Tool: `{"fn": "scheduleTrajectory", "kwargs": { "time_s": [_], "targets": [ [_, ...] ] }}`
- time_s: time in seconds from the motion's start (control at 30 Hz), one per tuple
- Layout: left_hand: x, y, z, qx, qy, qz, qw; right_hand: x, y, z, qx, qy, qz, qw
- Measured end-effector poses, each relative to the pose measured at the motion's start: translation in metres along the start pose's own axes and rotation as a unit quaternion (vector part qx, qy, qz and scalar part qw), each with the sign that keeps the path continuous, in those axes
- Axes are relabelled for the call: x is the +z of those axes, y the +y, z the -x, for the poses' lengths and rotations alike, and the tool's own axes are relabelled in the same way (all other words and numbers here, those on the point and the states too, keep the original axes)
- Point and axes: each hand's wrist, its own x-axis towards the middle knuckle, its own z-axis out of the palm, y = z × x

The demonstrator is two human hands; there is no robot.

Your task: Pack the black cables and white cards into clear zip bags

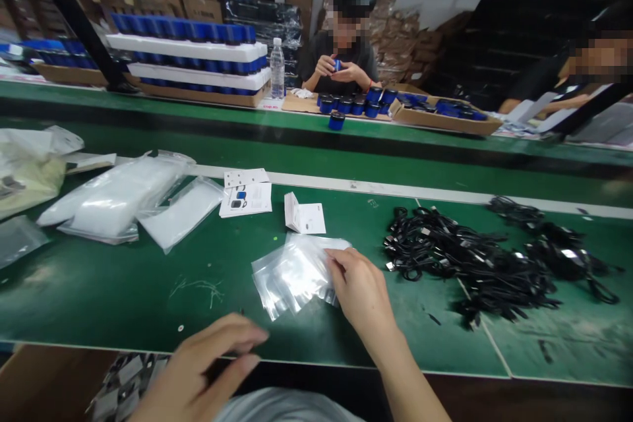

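My right hand (361, 283) reaches over a fanned pile of clear plastic bags (297, 273) on the green bench, its thumb and fingers pinched on the right edge of the pile. My left hand (212, 359) hovers at the bench's front edge, slightly blurred, with thumb and fingers apart and nothing between them. Just behind the bags stands a partly opened folded leaflet (306, 217). To its left lies a stack of printed leaflets (247, 198). A heap of coiled black cables (445, 250) spreads to the right of my right hand.
Packs of plastic bags (123, 194) lie on the left. Below the front edge, a box holds small packets (131, 376). Across the green bench (346, 336), a co-worker (341, 46) handles a blue item near blue-and-black jars (336, 120), trays (192, 49) and a water bottle (277, 69).
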Motion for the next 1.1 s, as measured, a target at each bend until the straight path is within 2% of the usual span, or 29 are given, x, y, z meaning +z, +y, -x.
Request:
{"fn": "scheduleTrajectory", "kwargs": {
  "time_s": [0.07,0.13,0.23,0.33,0.43,0.5,0.6,0.73,0.87,0.93,1.03,1.1],
  "targets": [
    [0.019,0.017,-0.025,0.075,-0.088,-0.038,0.993,-0.002,0.003,0.003,0.014,0.01,0.0,1.0],
    [0.033,0.023,-0.043,0.125,-0.111,-0.058,0.984,-0.007,0.009,0.007,0.016,0.015,-0.014,1.0],
    [0.035,0.018,-0.058,0.146,-0.091,-0.078,0.982,-0.014,0.021,0.013,0.008,-0.024,-0.085,0.996],
    [0.026,0.017,-0.065,0.147,-0.012,-0.089,0.985,-0.017,0.028,0.019,0.029,-0.087,-0.198,0.976],
    [0.023,0.03,-0.065,0.102,0.059,-0.071,0.991,-0.015,0.021,0.024,0.023,-0.099,-0.281,0.954],
    [0.027,0.041,-0.062,0.059,0.085,-0.05,0.993,-0.012,0.01,0.027,0.011,-0.094,-0.304,0.948],
    [0.037,0.052,-0.057,-0.005,0.113,0.002,0.994,-0.007,-0.007,0.031,0.035,-0.096,-0.352,0.93],
    [0.041,0.052,-0.052,-0.054,0.102,0.08,0.99,-0.003,-0.015,0.033,0.05,-0.115,-0.41,0.904],
    [0.037,0.05,-0.051,-0.054,0.063,0.104,0.991,-0.002,-0.011,0.035,0.021,-0.165,-0.459,0.873],
    [0.035,0.052,-0.05,-0.07,0.056,0.116,0.989,-0.002,-0.01,0.036,0.004,-0.168,-0.452,0.876],
    [0.035,0.057,-0.051,-0.115,0.066,0.125,0.983,-0.002,-0.01,0.038,-0.029,-0.155,-0.418,0.894],
    [0.034,0.059,-0.053,-0.118,0.062,0.107,0.985,-0.004,-0.011,0.039,-0.052,-0.144,-0.391,0.908]
  ]
}}
